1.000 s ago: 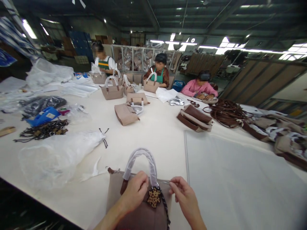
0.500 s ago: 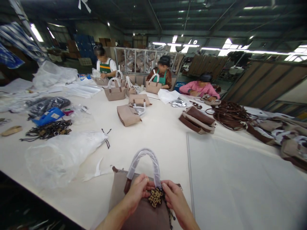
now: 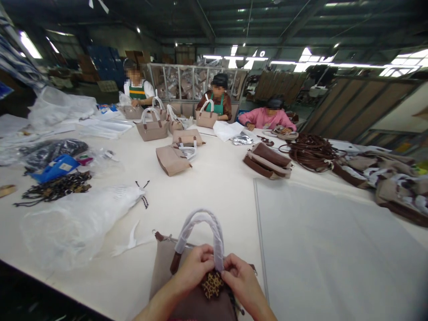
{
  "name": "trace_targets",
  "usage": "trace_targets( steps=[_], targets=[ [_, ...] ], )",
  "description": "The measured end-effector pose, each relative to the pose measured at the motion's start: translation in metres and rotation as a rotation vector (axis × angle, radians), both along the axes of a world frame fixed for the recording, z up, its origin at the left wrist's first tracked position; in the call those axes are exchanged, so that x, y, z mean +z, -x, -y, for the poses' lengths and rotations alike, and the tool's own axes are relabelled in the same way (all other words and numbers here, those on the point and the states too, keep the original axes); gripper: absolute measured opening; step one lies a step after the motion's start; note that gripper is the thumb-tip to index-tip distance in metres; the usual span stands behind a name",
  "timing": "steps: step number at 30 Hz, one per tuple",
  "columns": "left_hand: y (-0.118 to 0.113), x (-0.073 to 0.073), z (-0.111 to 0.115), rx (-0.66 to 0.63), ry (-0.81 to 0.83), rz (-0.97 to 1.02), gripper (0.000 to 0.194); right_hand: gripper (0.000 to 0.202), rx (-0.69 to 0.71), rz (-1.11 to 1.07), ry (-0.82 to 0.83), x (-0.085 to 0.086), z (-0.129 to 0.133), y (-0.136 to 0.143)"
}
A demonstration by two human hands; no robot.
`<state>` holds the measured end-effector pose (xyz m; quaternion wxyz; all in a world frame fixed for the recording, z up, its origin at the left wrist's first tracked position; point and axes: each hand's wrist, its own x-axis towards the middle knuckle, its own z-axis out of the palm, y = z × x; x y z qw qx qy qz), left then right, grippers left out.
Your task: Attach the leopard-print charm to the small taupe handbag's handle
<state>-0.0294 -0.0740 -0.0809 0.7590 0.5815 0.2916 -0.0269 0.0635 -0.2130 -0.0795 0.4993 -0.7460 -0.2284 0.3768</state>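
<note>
At the near edge of the bench (image 3: 217, 187) lies a taupe handbag (image 3: 174, 285), its wrapped handle (image 3: 200, 227) arching upright away from the person; both hands meet at the base of that handle. The left hand (image 3: 194, 269) is closed, fingertips pinched at the handle's foot; the right hand (image 3: 240, 281) is likewise curled shut, pinching beside it; between them sits a leopard-print charm (image 3: 212, 284), touching both. Judged from this, the step in hand is fastening the charm to the handle; the clasp itself is hidden by the fingers, so whether it has caught cannot be told. The next move seems to call for a fine two-handed pinch, with the handle held steady. To the left lie a clear plastic bag (image 3: 76, 218) and a heap of dark charms (image 3: 53, 187); co-workers sit at the far side with more bags.
</note>
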Motion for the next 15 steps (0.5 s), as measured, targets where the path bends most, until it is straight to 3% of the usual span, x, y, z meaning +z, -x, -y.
trace_targets(
  steps=[2,6,9,15],
  targets=[
    [0.002,0.008,-0.008,-0.125,-0.023,0.027,0.024,0.005,0.052,-0.059,-0.016,0.000,0.004,0.000],
    [0.008,0.021,-0.020,-0.339,-0.103,0.127,0.019,0.006,0.090,-0.059,-0.011,0.009,0.008,0.001],
    [0.008,0.025,-0.025,-0.385,-0.148,0.045,0.021,0.004,0.110,-0.065,-0.017,0.022,0.006,0.004],
    [0.006,0.030,-0.030,-0.495,-0.035,-0.125,0.020,0.007,0.177,-0.123,-0.005,0.037,0.007,0.011]
  ],
)
